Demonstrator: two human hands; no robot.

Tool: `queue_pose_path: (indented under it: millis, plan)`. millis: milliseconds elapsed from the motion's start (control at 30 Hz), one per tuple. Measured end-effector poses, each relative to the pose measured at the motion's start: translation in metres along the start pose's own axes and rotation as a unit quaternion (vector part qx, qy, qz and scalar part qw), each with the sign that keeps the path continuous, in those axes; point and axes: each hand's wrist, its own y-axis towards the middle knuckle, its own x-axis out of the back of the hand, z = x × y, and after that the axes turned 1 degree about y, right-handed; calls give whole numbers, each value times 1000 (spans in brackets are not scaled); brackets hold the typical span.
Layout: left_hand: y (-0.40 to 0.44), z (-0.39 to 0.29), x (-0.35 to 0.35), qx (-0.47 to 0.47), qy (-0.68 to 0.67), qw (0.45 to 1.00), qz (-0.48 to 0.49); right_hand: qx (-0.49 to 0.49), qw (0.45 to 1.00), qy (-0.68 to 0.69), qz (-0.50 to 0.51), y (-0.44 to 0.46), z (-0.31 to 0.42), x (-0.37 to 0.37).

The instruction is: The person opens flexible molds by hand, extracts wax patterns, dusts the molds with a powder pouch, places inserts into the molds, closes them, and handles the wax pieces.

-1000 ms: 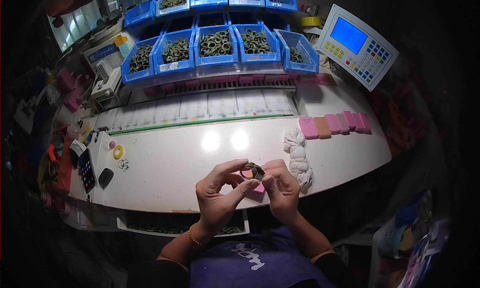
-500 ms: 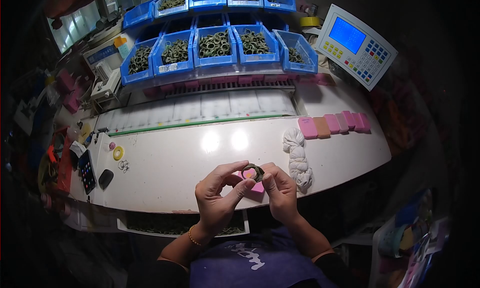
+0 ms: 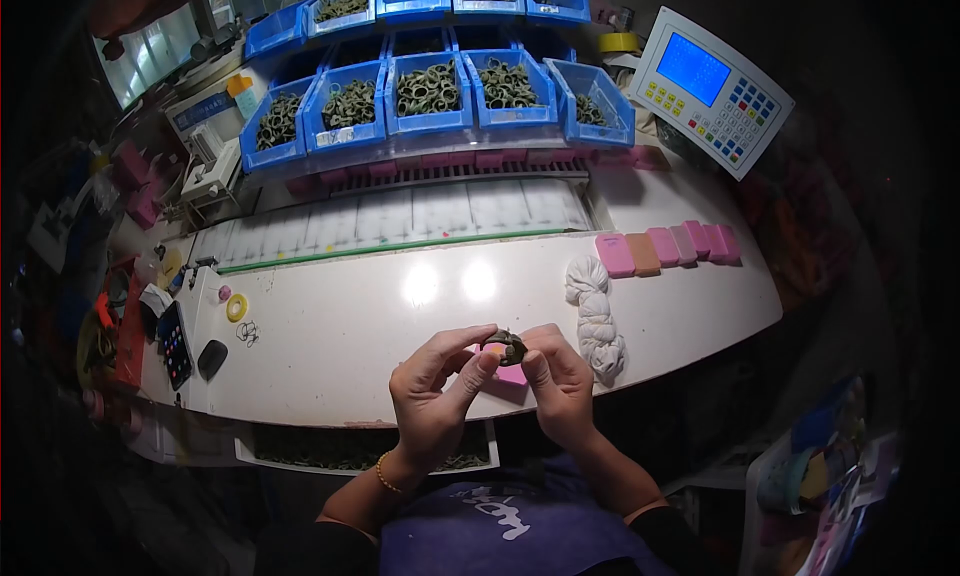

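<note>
A dark green ring (image 3: 506, 345) is held up between my two hands above the near edge of the white table. My left hand (image 3: 436, 384) pinches its left side between thumb and fingers. On its right side, the thumb and fingertips of my right hand (image 3: 558, 384) close on it. The ring is tilted, so little of its opening shows. Just beneath it lies a pink block (image 3: 511, 373), partly covered by my fingers.
Blue bins (image 3: 430, 88) of similar rings stand behind a belt (image 3: 400, 214). A twisted white cloth (image 3: 596, 316) and pink and brown blocks (image 3: 617, 256) lie right. A phone (image 3: 174, 346) and black mouse (image 3: 211, 357) lie left. A drawer (image 3: 492, 446) sits below.
The ring has turned between my fingers, from showing its round opening to a more edge-on tilt. My hands have barely moved. Marks on the belt have shifted.
</note>
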Motion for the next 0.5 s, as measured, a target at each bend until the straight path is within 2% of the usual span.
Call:
queue_pose_path:
  millis: [33, 133, 500]
  plan:
    - [0, 0, 0, 15, -25, 1000, 6, 32, 998, -58, -11, 1, 1, 0]
    - [1, 2, 1, 46, -64, 997, 13, 84, 990, -112, -23, 3, 2, -1]
    - [5, 8, 8, 119, -172, 977, 41, 125, 976, -174, -35, 7, 5, -1]
